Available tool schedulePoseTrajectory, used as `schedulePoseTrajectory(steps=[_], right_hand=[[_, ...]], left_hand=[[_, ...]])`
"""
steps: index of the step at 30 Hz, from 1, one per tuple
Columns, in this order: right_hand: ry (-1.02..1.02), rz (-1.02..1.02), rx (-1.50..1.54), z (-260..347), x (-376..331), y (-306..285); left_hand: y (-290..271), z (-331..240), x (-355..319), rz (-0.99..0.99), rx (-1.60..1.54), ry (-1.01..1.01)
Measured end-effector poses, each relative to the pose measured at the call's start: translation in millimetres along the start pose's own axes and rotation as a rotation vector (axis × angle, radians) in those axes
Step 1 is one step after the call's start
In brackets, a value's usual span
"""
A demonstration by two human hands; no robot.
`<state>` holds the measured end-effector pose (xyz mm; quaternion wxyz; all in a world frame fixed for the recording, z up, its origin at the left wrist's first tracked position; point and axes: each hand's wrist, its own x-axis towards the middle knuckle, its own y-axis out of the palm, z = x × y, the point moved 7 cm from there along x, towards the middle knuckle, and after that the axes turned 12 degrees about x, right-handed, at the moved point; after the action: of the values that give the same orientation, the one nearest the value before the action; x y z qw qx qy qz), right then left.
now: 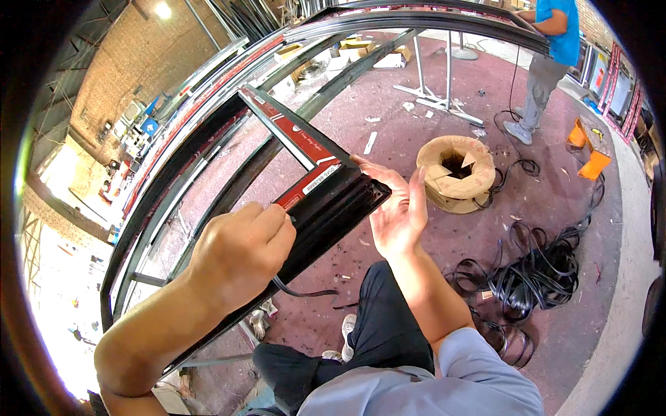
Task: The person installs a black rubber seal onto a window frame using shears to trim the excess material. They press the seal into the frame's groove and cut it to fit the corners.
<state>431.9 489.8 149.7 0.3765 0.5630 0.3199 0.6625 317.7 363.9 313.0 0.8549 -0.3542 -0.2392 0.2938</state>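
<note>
A black window or door frame (326, 208) with red film on its face runs from its near corner up to the left. My left hand (239, 243) is closed at the frame's inner edge, its fingertips pressed together. From beneath it a thin black rubber strip (305, 293) hangs out; what lies inside the fingers is mostly hidden. At the near corner my right hand (395, 215) rests against the frame's end. Its palm is turned up, the thumb is stretched away, and the fingers reach partly out of sight behind the corner.
A cardboard-sided spool (454, 170) stands on the reddish floor, with tangled black strip (531, 274) nearer right. An orange stand (590, 149) is farther right. Another person (551, 62) works at a long frame at the back. White trestle legs (447, 97) stand below it.
</note>
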Motion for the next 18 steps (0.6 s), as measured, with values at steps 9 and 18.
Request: schedulePoseTrajectory(steps=[9,18], right_hand=[[-0.007,0.008,-0.012,1.2,1.2,-1.1],[0.012,-0.004,-0.034,-1.5,-1.2,-6.4]], left_hand=[[0.3,-0.3,1.4,0.003,-0.006,-0.012],[0.4,-1.4,-2.8,-0.024,0.008,-0.033]])
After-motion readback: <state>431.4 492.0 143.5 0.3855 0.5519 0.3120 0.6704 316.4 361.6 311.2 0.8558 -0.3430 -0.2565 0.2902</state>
